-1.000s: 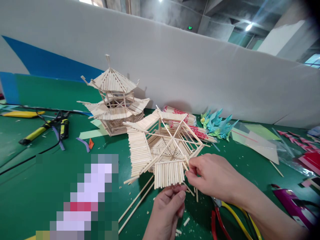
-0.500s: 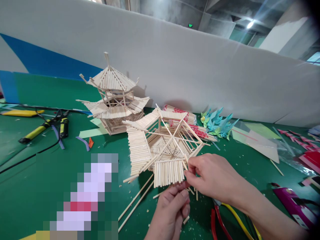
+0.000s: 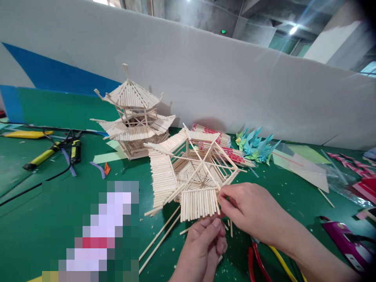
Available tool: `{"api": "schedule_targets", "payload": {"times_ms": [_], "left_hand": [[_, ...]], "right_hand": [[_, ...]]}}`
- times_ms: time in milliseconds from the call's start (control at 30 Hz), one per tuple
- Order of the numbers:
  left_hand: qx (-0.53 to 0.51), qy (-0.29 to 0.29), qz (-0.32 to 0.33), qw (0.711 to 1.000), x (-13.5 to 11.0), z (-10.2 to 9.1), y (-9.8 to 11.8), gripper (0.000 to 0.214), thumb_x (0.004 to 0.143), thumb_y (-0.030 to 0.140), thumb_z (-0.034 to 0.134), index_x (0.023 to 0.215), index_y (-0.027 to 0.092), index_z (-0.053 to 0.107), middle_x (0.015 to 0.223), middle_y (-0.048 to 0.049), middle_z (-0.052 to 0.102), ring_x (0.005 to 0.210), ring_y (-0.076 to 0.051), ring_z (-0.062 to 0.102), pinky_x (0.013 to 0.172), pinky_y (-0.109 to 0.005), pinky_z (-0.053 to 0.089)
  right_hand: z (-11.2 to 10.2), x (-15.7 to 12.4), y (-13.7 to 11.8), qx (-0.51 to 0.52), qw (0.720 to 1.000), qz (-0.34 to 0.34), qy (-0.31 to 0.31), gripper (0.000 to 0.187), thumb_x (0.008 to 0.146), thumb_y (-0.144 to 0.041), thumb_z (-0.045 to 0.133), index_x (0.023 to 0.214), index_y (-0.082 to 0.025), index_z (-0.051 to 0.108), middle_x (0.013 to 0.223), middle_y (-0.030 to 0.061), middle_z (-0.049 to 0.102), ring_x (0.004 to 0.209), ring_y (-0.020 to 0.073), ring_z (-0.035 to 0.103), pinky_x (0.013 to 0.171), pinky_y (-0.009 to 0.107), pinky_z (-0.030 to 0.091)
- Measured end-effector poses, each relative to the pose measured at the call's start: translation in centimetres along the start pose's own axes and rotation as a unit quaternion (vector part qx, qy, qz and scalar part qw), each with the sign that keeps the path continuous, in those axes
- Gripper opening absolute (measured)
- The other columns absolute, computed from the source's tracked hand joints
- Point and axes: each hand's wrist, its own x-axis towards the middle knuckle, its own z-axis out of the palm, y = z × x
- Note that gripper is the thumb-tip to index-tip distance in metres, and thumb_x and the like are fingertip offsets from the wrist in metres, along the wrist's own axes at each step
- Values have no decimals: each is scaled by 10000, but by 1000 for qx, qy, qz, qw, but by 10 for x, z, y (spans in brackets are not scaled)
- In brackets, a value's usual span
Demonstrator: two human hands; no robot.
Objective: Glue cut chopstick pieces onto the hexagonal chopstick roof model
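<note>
Wooden, beige, hexagonal stick pavilion [image 3: 202, 161], toward six o'clock of centre, seems light, stiff, fragile, best held by its base; the right hand [image 3: 246, 207] is narrowed at its five-o'clock eave, the left hand [image 3: 202, 243] curled at six, both grips unclear.

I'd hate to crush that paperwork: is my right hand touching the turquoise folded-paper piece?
Apart. The head view shows bare green tabletop between your right hand and the turquoise folded-paper piece behind it.
</note>
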Motion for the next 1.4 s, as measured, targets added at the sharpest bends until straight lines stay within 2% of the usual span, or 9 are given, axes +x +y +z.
{"api": "schedule_targets", "payload": {"times_ms": [167,300,433,633,867,1033,1233,1400], "left_hand": [[5,16,-8,1000,-3,6,4,259,595,220,703,820,94,675,569,14,517,427,-30,392,482,-180,281],[17,17,4,1000,-1,7,4,231,616,255,687,769,82,684,536,24,490,414,-26,377,466,-179,269],[31,22,20,999,4,7,1,211,625,275,677,700,77,686,499,26,473,402,-29,364,449,-187,266],[29,46,30,998,5,9,0,181,604,249,696,657,76,687,474,26,464,412,-30,354,435,-177,271],[29,64,31,997,4,10,0,180,584,246,712,644,79,687,471,23,471,415,-30,359,429,-169,278],[23,65,41,997,5,9,-1,157,573,229,720,651,96,691,471,20,487,411,-32,356,414,-167,275],[30,65,44,996,5,9,0,154,573,232,718,619,90,680,459,25,481,400,-28,359,414,-161,285],[41,71,50,995,5,9,-1,151,564,227,721,566,96,646,456,32,475,385,-26,360,411,-164,285]], "right_hand": [[1,-6,14,108,994,18,18,212,790,-249,418,583,-205,414,501,-50,420,469,95,343,452,228,224],[14,-11,28,217,974,56,28,161,796,-315,450,668,-218,436,516,-63,393,473,96,341,445,220,247],[29,-12,35,321,943,74,41,217,802,-384,447,677,-206,436,559,-55,397,506,98,348,466,219,274],[48,-13,34,476,876,81,19,262,809,-408,434,669,-186,438,578,-59,349,536,95,314,484,215,271],[57,-14,27,580,808,97,1,298,822,-400,444,645,-163,478,542,-70,284,494,70,232,446,212,196],[63,-14,24,673,728,126,-33,305,817,-409,454,804,-143,603,508,-54,366,476,67,281,443,208,197],[76,-15,24,742,657,137,8,279,803,-383,492,854,-159,650,517,-52,342,489,65,260,450,194,208],[78,-16,22,781,609,142,11,274,794,-378,508,844,-158,664,514,-49,362,472,56,269,447,178,234]]}}
